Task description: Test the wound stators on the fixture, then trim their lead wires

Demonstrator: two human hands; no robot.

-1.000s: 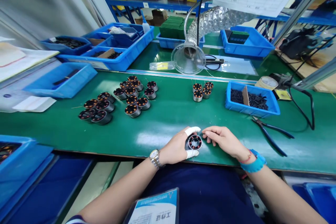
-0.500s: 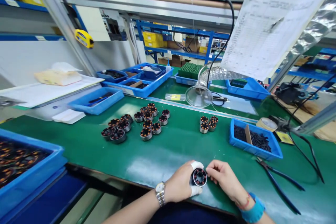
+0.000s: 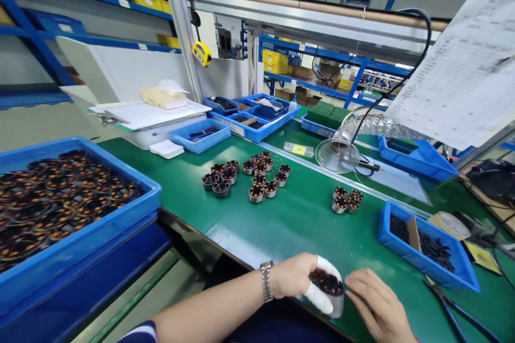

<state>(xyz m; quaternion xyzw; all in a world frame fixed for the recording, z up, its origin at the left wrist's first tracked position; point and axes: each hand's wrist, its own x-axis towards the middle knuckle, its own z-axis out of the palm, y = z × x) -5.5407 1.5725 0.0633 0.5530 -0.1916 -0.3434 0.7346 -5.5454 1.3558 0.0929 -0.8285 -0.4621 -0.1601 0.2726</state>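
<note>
My left hand, with white covers on its thumb and finger, grips a round motor stator in a silvery metal ring, near the table's front edge. The stator is tilted, its dark, copper-wound face partly upward. Close by its right side is my right hand, fingertips drawn together at the ring's edge. Whatever lies between those fingertips is too small to make out. Ahead on the green table stand several similar stators in loose groups, with a smaller cluster farther right.
A blue bin full of stators stands at the left. To the right are a blue tray of black sleeves and long-handled pliers. A clear extraction hood hangs over the table's back part.
My view has swung left, showing more of the stator bin. The stator in my left hand has tipped from facing me to facing more upward. My right hand stays close beside it.
</note>
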